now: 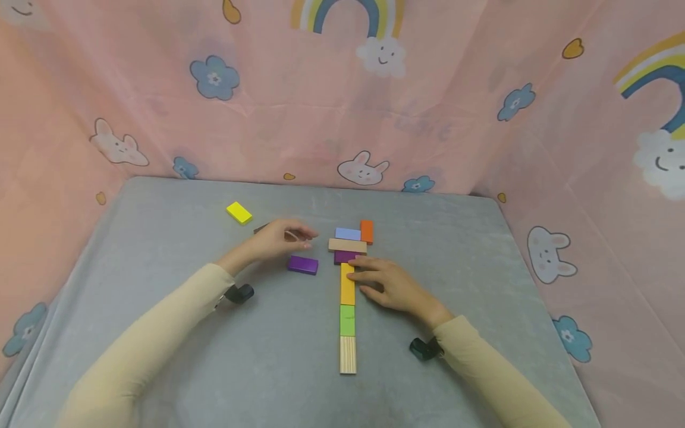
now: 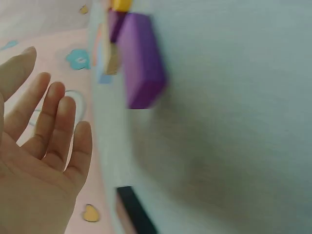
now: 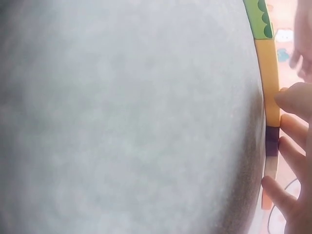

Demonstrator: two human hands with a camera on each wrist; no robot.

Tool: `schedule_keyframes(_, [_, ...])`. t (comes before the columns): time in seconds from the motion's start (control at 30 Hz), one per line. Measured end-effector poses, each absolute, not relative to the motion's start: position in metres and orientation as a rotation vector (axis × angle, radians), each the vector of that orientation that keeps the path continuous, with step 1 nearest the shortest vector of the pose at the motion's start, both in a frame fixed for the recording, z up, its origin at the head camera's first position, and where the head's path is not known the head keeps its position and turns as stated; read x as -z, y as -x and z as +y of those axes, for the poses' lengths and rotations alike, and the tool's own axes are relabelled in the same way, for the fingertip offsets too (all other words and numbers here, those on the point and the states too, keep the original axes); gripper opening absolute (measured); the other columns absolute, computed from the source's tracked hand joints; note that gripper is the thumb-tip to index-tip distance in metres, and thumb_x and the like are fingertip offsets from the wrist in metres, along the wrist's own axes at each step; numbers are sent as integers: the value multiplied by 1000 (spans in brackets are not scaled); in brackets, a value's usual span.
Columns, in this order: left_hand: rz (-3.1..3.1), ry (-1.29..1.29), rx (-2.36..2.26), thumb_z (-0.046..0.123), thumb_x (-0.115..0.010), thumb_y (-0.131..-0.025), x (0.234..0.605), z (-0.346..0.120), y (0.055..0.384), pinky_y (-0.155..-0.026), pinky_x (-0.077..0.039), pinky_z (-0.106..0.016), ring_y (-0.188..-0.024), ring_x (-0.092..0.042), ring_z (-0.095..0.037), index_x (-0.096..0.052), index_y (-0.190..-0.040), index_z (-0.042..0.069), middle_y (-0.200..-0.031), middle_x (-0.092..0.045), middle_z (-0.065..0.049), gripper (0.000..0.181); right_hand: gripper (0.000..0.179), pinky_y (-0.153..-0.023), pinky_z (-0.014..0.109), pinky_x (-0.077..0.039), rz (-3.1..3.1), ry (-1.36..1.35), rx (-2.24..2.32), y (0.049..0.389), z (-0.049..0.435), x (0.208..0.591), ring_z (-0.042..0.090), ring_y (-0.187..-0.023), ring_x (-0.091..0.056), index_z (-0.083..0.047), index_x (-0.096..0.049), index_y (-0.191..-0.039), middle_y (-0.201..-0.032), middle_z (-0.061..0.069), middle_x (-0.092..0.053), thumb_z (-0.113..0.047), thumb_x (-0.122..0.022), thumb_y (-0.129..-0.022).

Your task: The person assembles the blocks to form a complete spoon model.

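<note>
My left hand (image 1: 280, 239) hovers over the table with nothing in its loosely bent fingers. Just below it in the head view lies a loose purple block (image 1: 302, 265); a dark block (image 2: 134, 210) is partly hidden behind that hand. My right hand (image 1: 393, 285) has its fingertips at a row of blocks, by the orange-yellow block (image 1: 347, 288) and the dark purple block (image 1: 344, 257). Beyond these lie a tan block (image 1: 348, 245), a light blue block (image 1: 348, 233) and an orange block (image 1: 366, 232). Nearer me, a green block (image 1: 347, 321) and a striped wooden block (image 1: 348, 355) continue the row.
A yellow block (image 1: 238, 213) lies by itself at the far left of the grey cloth-covered table (image 1: 455, 238). Pink printed curtains (image 1: 299, 113) hang at the back and both sides.
</note>
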State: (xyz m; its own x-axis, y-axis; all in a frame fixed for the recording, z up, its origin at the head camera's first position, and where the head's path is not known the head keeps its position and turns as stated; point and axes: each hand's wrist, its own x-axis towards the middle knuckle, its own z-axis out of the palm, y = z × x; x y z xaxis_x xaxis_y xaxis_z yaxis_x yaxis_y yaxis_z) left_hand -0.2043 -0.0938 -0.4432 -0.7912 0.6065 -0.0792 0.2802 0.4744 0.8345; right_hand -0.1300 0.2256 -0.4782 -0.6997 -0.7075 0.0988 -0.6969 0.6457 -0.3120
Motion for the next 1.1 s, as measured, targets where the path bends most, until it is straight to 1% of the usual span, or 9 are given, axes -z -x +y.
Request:
schedule_keyframes(0.2, [2375,-731,-1228,24,-76,-87,462,-116,188,-107,-50,-43,-125,-59,-24,-63,-128,14,-130,-65,-6,44,38,-114,48,-43,2817,1204,532,129,224,478,19,-140,-49,-28,-64,-133,-148,-5,-54,-25,-65,-94])
schedule_keyframes(0.4, [2384,-740,-1206,25,-79,-84,475,-126,185,-113,-44,-44,-125,-57,-21,-61,-131,15,-131,-63,-3,51,38,-115,47,-42,2806,1208,543,130,224,477,20,-140,-48,-27,-64,-133,-149,-4,-54,-27,-64,-95])
schedule_keyframes(0.47, [2377,-743,-1198,25,-78,-85,476,-127,185,-114,-43,-44,-125,-56,-21,-61,-131,14,-130,-63,-3,50,37,-115,47,-42,2807,1213,551,130,225,478,20,-141,-48,-27,-65,-133,-149,-4,-54,-27,-64,-95])
schedule_keyframes(0.63, [2385,-754,-1194,22,-78,-85,478,-126,186,-112,-45,-44,-124,-57,-22,-64,-126,12,-126,-65,-4,43,38,-114,47,-42,2820,1240,568,130,225,479,21,-140,-48,-27,-65,-132,-147,-4,-55,-25,-65,-94])
schedule_keyframes(0.77, [2418,-764,-1177,22,-79,-84,480,-125,185,-113,-43,-45,-123,-56,-21,-68,-121,15,-123,-65,-2,39,38,-113,48,-44,2829,1264,584,130,225,481,22,-139,-50,-26,-66,-131,-146,-2,-56,-24,-67,-93])
schedule_keyframes(0.93, [2457,-795,-1138,25,-80,-83,484,-124,183,-115,-39,-48,-124,-53,-22,-69,-118,20,-124,-61,-1,37,38,-113,49,-44,2825,1262,601,130,225,481,23,-139,-50,-25,-66,-131,-146,-1,-56,-23,-67,-93])
schedule_keyframes(1.1, [2462,-796,-1160,23,-81,-83,486,-124,183,-116,-38,-49,-124,-53,-22,-69,-117,20,-124,-60,-1,36,37,-114,48,-43,2823,1248,582,130,226,481,22,-140,-49,-26,-66,-131,-147,-2,-55,-24,-65,-94])
